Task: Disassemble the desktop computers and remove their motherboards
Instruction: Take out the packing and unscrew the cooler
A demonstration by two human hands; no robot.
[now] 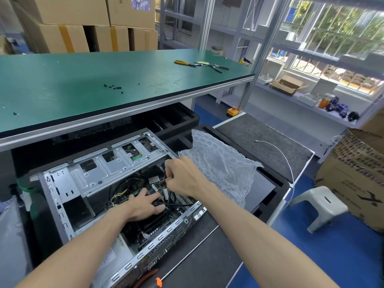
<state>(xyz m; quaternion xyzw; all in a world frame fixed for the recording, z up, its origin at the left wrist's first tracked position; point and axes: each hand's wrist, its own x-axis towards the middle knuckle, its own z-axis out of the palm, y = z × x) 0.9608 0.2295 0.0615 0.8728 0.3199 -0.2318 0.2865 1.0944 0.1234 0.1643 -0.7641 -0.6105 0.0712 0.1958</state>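
Desktop computer [116, 204], opened, at 7 o'clock. Left hand [145, 206] grips black cable [178, 204]; right hand [182, 177] pinches connector. Risk: yanking sideways could bend motherboard [154, 187] pins.

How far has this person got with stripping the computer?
Done: the computer case lies open, side panel off, and loose screws sit on the green bench. In hand: the left hand and right hand work at cables inside. Left: the motherboard is still in the case.
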